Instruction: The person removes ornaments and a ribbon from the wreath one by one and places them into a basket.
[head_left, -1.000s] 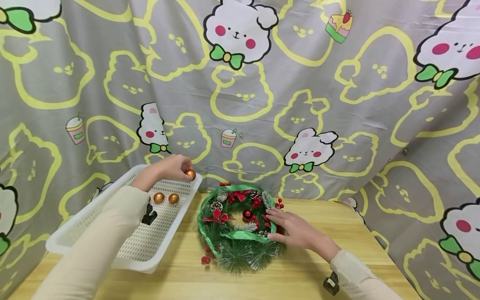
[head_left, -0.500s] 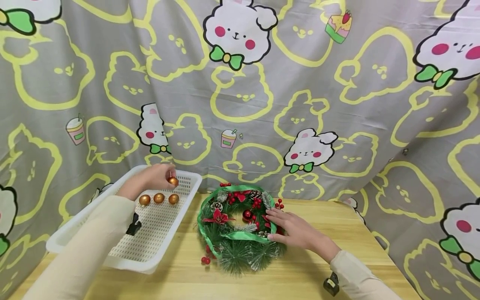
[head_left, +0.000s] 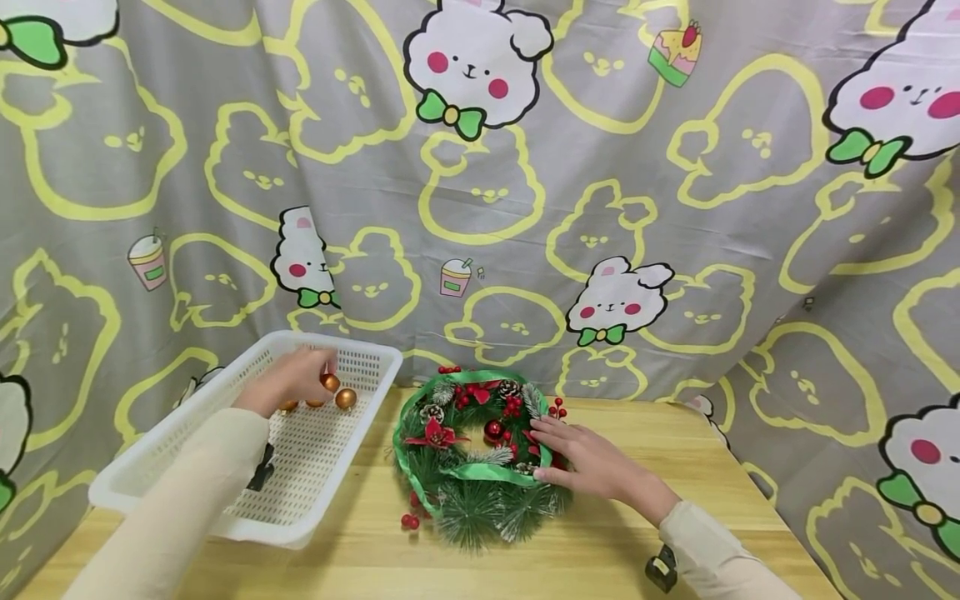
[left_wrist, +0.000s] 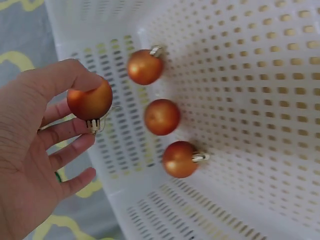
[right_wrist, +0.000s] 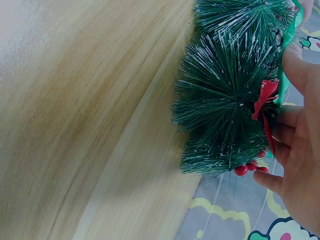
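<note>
My left hand [head_left: 295,377] is over the far part of a white plastic basket [head_left: 307,471], pinching a copper-orange Christmas bauble [left_wrist: 90,100] between thumb and fingers. The bauble's gold cap points away from the thumb in the left wrist view. Three like baubles [left_wrist: 162,117] lie in a row on the basket's floor, partly hidden by the hand in the head view. My right hand [head_left: 588,460] rests on the right side of a green Christmas wreath [head_left: 480,504], its fingers nearly straight. Green ribbon [head_left: 491,473], red flowers, pinecones and red berries lie on the wreath.
Wooden tabletop [head_left: 375,567] lies under the basket and wreath. A red bauble [head_left: 494,431] sits at the wreath's middle. By the right sleeve is a small black object [head_left: 662,569]. A patterned grey curtain [head_left: 517,208] hangs behind the table.
My left hand has moved left and down with the bauble, from the basket's far right corner to above the row of baubles. My right hand stays on the wreath.
</note>
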